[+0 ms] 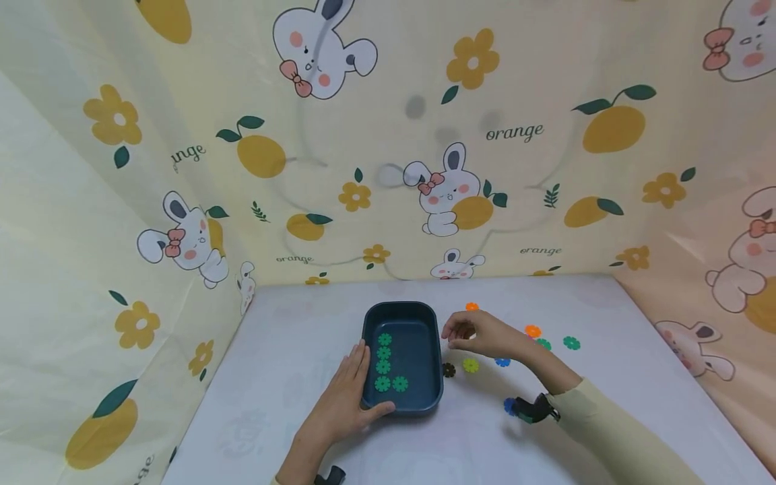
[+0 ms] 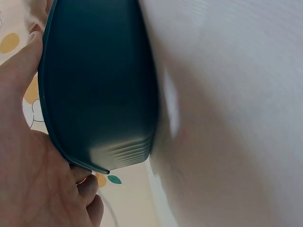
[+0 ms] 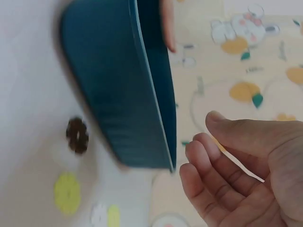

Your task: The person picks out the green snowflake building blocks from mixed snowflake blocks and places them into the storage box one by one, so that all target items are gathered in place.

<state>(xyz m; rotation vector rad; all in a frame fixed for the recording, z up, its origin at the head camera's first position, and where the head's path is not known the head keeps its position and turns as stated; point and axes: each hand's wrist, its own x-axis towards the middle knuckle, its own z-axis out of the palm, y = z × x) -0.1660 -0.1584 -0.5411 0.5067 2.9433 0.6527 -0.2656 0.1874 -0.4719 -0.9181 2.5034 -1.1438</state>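
A dark blue-green tray (image 1: 418,403) stands on the table, with several green flower-shaped discs (image 1: 383,367) lying in its left and near part. Along the left rim and near corner rests my left hand (image 1: 344,391), fingers straight and thumb spread over the near rim; the left wrist view shows that hand against the tray's outer wall (image 2: 102,80). Just right of the tray hovers my right hand (image 1: 485,333), fingers loosely bent. In the right wrist view a gap shows between its thumb (image 3: 236,128) and fingers, with nothing visible in the hand.
Right of the tray lie a brown disc (image 1: 448,370), a yellow disc (image 1: 471,365), a blue disc (image 1: 502,362), orange discs (image 1: 533,331) and green discs (image 1: 571,343). Another blue disc (image 1: 509,406) shows beside the right wrist camera (image 1: 535,409). A printed cloth (image 1: 388,135) walls the table (image 1: 285,337).
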